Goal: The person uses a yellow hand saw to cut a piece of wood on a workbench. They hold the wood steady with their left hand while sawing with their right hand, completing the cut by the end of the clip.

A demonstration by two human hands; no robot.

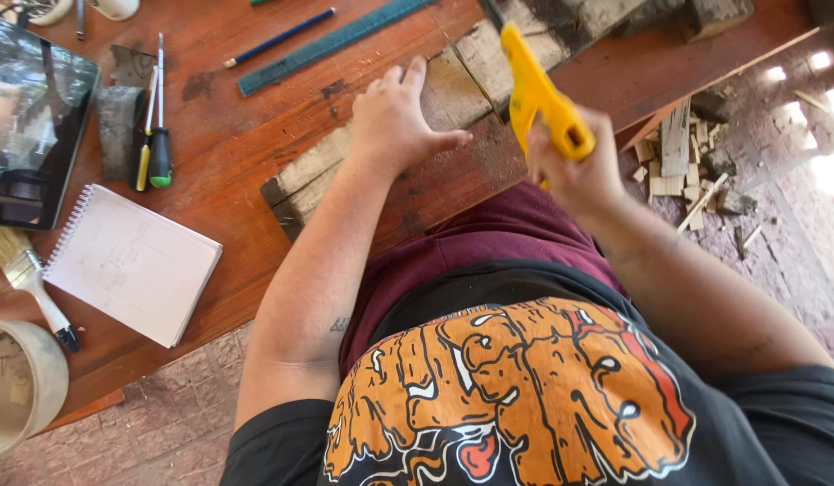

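Table edge (633,135): left hand (394,117) pins plank (435,99).

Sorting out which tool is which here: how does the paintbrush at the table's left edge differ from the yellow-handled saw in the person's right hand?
The paintbrush lies flat on the table, untouched; the saw is gripped in the right hand and held up over the plank. The paintbrush has pale bristles and a white handle with a dark tip; the saw shows a bright yellow handle, its blade barely visible. The paintbrush sits far from both hands; the saw is beside the left hand, which presses the plank. Both are hand tools.
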